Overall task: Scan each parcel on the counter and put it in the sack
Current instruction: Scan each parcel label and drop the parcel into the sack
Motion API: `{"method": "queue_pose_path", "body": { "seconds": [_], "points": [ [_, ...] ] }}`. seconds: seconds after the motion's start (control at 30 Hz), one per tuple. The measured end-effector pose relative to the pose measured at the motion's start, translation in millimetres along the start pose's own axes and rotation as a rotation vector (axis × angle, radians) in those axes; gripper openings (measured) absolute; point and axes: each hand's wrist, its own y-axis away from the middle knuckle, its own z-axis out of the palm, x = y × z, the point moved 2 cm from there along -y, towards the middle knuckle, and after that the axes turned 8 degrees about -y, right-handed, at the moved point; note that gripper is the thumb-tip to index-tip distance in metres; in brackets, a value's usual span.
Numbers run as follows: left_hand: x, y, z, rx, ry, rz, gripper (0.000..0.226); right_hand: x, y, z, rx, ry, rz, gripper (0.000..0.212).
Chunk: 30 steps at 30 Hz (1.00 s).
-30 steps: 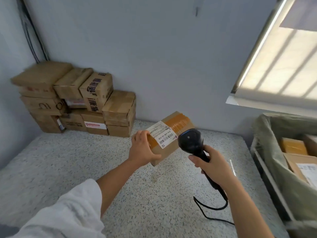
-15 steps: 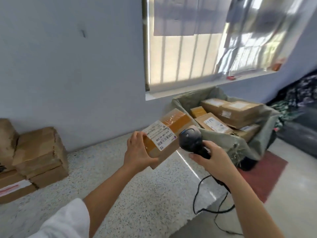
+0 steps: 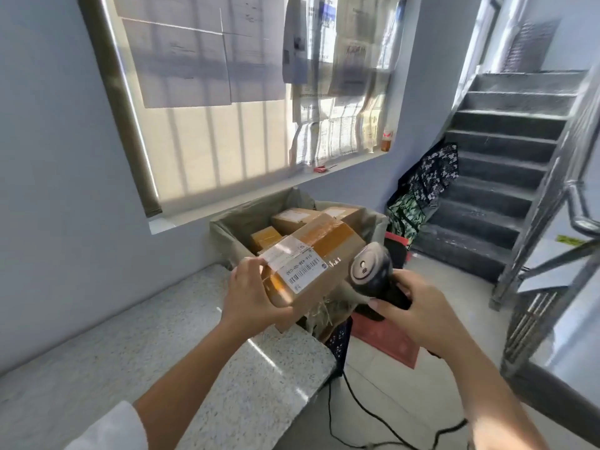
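Note:
My left hand (image 3: 251, 293) grips a small cardboard parcel (image 3: 316, 264) with orange tape and a white barcode label, held in the air past the counter's right end. My right hand (image 3: 418, 311) holds a black corded barcode scanner (image 3: 370, 267) by its handle, its head just right of the parcel. Behind the parcel stands the grey-green sack (image 3: 227, 227), open, with several cardboard parcels (image 3: 293, 219) inside. The speckled stone counter (image 3: 201, 362) lies below my left arm.
The scanner's black cable (image 3: 367, 414) trails over the floor. A red mat (image 3: 386, 339) lies beside the sack, patterned bags (image 3: 425, 186) lean at the foot of a grey staircase (image 3: 500, 164), and a metal railing (image 3: 558, 222) stands at the right. A papered window (image 3: 227, 92) is behind.
My view has swung right, from the stacked boxes on the counter to the sack and stairs. Both hands carried the parcel and scanner along, to in front of the sack.

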Motion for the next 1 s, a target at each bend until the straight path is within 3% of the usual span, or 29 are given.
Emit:
{"method": "queue_pose_path", "body": {
  "seconds": [0.17, 0.37, 1.0],
  "points": [
    [52.2, -39.9, 49.7, 0.004, 0.088, -0.015, 0.095, 52.8, -34.8, -69.3, 0.054, 0.13, -0.042, 0.036],
    [95.8, -80.2, 94.9, 0.035, 0.072, -0.066, 0.085, 94.2, -91.9, -119.0, 0.033, 0.077, -0.066, 0.025],
    [36.8, -252.5, 149.3, 0.051, -0.057, -0.262, 0.084, 177.1, -322.5, -45.2, -0.173, -0.083, -0.142, 0.025]
  ]
}}
